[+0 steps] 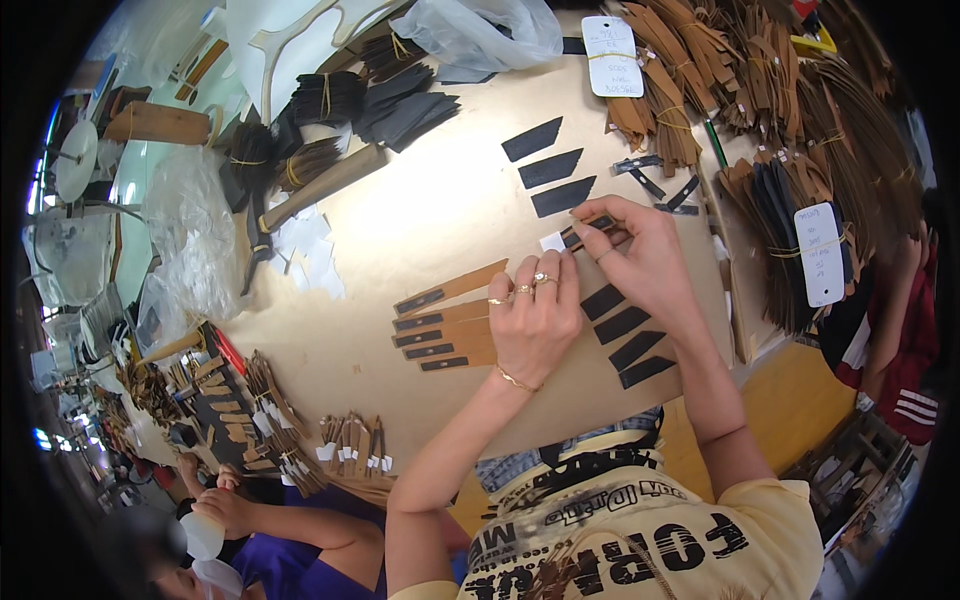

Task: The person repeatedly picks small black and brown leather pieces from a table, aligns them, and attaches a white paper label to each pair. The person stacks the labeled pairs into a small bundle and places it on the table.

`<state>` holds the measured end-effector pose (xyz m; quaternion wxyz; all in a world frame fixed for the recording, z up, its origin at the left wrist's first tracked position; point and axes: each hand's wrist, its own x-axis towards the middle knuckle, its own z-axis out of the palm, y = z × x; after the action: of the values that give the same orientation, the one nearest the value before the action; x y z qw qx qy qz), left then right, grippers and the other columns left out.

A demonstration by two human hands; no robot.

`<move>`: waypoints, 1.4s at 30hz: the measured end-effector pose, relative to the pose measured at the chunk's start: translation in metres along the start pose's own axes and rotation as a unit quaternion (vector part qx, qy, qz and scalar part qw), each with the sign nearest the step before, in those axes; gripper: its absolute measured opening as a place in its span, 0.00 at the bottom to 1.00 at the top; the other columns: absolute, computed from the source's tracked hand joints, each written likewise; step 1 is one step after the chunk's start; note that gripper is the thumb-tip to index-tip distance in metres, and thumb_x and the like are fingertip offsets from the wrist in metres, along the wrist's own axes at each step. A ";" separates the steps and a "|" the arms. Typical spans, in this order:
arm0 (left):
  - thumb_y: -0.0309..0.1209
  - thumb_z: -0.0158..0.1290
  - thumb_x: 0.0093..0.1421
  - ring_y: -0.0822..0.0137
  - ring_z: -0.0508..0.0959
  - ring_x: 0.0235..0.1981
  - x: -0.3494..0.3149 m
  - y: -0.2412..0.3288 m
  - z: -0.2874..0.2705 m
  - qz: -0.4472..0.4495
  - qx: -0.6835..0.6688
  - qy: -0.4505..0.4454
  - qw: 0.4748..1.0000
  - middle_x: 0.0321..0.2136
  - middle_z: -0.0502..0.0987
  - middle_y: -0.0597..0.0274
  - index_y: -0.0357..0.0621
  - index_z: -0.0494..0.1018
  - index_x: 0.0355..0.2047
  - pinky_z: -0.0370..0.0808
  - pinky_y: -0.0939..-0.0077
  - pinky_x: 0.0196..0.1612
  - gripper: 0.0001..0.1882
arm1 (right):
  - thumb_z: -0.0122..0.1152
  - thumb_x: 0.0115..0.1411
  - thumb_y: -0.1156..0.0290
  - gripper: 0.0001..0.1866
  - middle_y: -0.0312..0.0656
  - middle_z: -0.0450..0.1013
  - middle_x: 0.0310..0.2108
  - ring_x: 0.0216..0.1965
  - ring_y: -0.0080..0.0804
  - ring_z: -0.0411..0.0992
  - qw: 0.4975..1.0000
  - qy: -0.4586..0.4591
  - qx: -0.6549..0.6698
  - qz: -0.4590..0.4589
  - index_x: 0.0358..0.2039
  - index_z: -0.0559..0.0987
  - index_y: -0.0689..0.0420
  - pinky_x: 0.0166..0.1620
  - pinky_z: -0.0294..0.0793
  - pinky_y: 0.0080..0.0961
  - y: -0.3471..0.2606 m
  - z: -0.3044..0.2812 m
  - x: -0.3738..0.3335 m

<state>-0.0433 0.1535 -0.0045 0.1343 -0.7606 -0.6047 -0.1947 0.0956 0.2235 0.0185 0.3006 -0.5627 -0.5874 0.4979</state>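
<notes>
Tan leather strips with black ends, four counted, lie fanned side by side on the brown card-covered desk, ends aligned at left, presumably so each can be taken in turn. The left hand lies flat, fingers spread, pinning their right ends; grip released, grasping nothing. Just right, the right hand pinches a small tan-and-black strip piece beside a white paper tab, fingertips clenched on it. Black parallelogram leather cut-outs: three above the hands, four below, kept in separate rows. Bundled brown strips are stacked at far right.
</notes>
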 end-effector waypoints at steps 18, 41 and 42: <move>0.34 0.64 0.56 0.65 0.79 0.38 -0.006 -0.009 -0.002 -0.033 -0.132 0.038 0.990 0.39 0.78 0.63 0.41 0.80 0.40 0.68 0.66 0.46 0.14 | 0.63 0.60 0.77 0.08 0.35 0.79 0.30 0.28 0.13 0.73 0.999 0.004 0.041 0.026 0.40 0.81 0.67 0.31 0.72 0.13 -0.002 0.000 -0.001; 0.39 0.63 0.57 0.62 0.75 0.47 -0.007 -0.005 -0.006 -0.043 -0.083 -0.046 0.995 0.46 0.76 0.61 0.46 0.80 0.44 0.64 0.63 0.51 0.17 | 0.64 0.60 0.76 0.11 0.41 0.79 0.33 0.32 0.25 0.77 0.999 0.001 -0.006 -0.050 0.43 0.81 0.65 0.38 0.76 0.23 0.001 0.002 -0.010; 0.39 0.63 0.57 0.62 0.75 0.47 -0.006 -0.006 -0.007 -0.043 -0.095 -0.044 0.994 0.46 0.76 0.61 0.45 0.80 0.44 0.64 0.63 0.51 0.17 | 0.64 0.59 0.78 0.13 0.42 0.79 0.34 0.34 0.29 0.76 0.990 -0.011 -0.066 -0.121 0.45 0.80 0.65 0.41 0.76 0.25 0.000 0.000 -0.014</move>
<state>-0.0513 0.1464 -0.0009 0.0262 -0.7510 -0.6208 -0.2235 0.0983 0.2100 0.0215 0.3142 -0.5007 -0.6861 0.4241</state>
